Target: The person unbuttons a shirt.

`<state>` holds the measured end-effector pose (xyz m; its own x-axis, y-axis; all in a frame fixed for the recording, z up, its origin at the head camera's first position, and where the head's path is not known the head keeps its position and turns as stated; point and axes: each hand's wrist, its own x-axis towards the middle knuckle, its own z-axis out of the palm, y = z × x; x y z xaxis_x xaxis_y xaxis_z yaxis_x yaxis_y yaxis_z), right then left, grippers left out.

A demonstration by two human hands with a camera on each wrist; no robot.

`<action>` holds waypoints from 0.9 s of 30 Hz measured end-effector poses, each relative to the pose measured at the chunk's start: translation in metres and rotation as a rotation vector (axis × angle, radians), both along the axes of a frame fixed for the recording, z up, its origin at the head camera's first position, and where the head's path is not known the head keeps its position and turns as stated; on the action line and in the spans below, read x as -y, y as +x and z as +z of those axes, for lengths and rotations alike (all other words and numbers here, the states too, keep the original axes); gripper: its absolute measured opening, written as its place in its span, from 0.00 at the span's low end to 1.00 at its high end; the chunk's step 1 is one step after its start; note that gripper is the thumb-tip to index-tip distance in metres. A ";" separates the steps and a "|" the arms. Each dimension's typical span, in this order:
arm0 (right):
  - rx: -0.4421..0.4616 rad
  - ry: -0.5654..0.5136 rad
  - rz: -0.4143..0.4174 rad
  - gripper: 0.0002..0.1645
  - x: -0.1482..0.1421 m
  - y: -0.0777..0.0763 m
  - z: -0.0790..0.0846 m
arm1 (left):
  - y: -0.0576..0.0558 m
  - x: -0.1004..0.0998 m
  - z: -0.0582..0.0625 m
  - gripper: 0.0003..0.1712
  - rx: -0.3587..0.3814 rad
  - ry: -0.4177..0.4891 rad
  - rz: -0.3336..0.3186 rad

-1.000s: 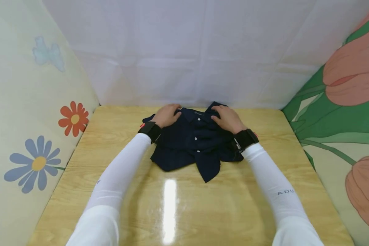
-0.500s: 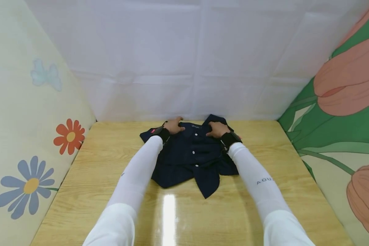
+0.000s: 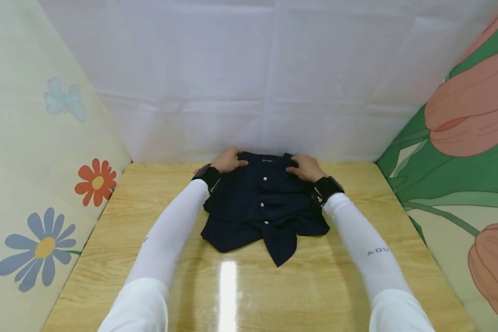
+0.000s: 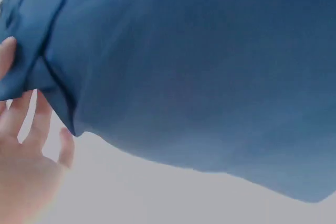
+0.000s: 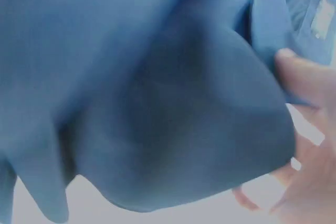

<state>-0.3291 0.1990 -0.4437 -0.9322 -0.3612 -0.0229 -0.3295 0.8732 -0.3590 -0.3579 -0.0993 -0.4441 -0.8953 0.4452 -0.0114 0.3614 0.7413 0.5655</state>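
A navy button-front shirt (image 3: 249,193) with small white buttons lies near the back of the table, collar end toward the back wall. My left hand (image 3: 229,160) pinches its left shoulder beside the collar; in the left wrist view the thumb is over the cloth and the fingers (image 4: 39,124) are behind it. At the other shoulder my right hand (image 3: 307,168) grips the fabric between thumb (image 5: 299,72) and fingers. A pale label (image 5: 322,18) shows inside the neck. Below the buttons, a pointed flap of cloth (image 3: 280,244) and the hem spread on the wood.
The wooden table (image 3: 265,295) ends at a white cloth wall (image 3: 216,92) right behind the shirt. A flower-printed panel (image 3: 25,161) stands on the left, and a tulip-printed panel (image 3: 460,193) on the right.
Both hands have moved slightly outward and back from the collar, taking hold of the shoulders. The shirt's upper part has risen and the right collar-side cloth is folded back less.
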 end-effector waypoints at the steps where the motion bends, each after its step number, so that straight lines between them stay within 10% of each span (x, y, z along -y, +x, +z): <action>1: -0.023 -0.044 0.019 0.23 -0.002 0.002 0.008 | 0.002 0.004 0.008 0.17 -0.004 0.015 -0.024; 14: -0.418 -0.334 0.126 0.15 0.005 0.023 0.109 | 0.036 0.030 0.125 0.22 -0.218 0.119 -0.138; 27: -0.781 -0.385 0.345 0.19 -0.004 0.057 0.272 | 0.095 0.035 0.292 0.17 -0.759 0.068 -0.200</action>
